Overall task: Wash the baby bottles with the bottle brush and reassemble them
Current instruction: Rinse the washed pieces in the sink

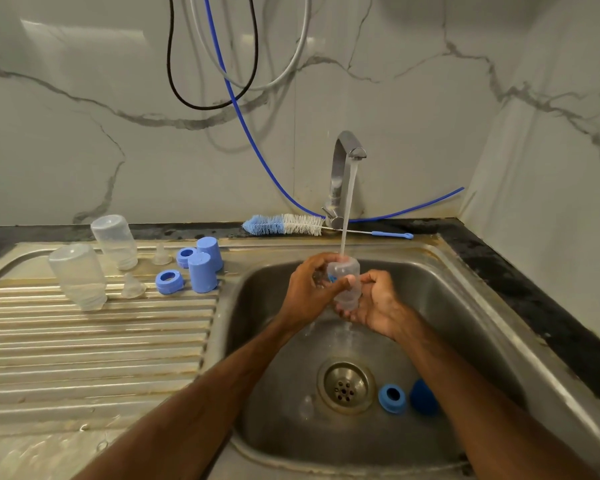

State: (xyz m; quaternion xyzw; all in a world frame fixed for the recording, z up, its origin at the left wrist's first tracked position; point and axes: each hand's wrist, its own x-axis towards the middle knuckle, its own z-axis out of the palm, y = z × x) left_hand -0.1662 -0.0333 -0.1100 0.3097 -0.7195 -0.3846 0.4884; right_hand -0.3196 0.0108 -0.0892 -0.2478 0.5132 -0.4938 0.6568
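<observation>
Both hands grip one bottle (344, 281) under the running tap (339, 168), left hand (310, 287) wrapped round its side, right hand (376, 308) cupped beneath, presumably so the rinse falls straight into the sink (465, 323).

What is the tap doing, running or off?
Running. A stream of water falls from the tap onto the bottle held by the left hand and right hand.

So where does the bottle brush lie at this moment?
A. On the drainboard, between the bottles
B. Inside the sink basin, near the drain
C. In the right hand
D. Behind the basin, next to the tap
D: the bottle brush lies behind the sink basin, next to the tap, while the left hand and right hand hold a clear baby bottle.
</observation>
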